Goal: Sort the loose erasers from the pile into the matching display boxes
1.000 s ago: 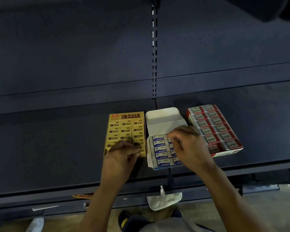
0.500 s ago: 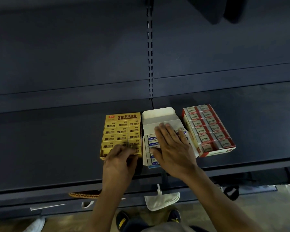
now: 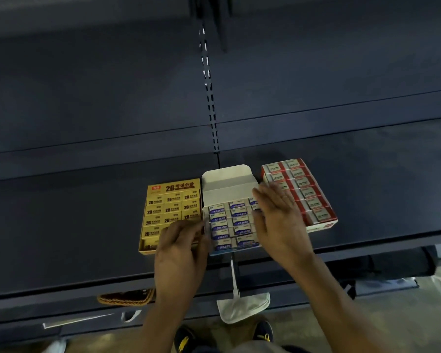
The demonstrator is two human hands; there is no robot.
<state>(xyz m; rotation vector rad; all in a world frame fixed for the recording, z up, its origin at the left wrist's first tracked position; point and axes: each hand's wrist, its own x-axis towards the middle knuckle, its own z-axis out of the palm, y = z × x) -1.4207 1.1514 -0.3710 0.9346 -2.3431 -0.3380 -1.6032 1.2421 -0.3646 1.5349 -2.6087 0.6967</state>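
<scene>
While my right hand (image 3: 280, 222) spreads flat-fingered over the white box's (image 3: 227, 184) 3 o'clock side, my left hand (image 3: 181, 250) curls at the yellow box's (image 3: 171, 200) 5 o'clock corner, and I cannot tell whether it grips anything.

right hand (image 3: 280, 225) | slid off blue erasers (image 3: 229, 222) | now at white box (image 3: 227, 182) right edge

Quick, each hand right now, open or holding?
Left hand: fingers curled at the yellow box; grip cannot be told.
Right hand: open, flat by the white box.
</scene>
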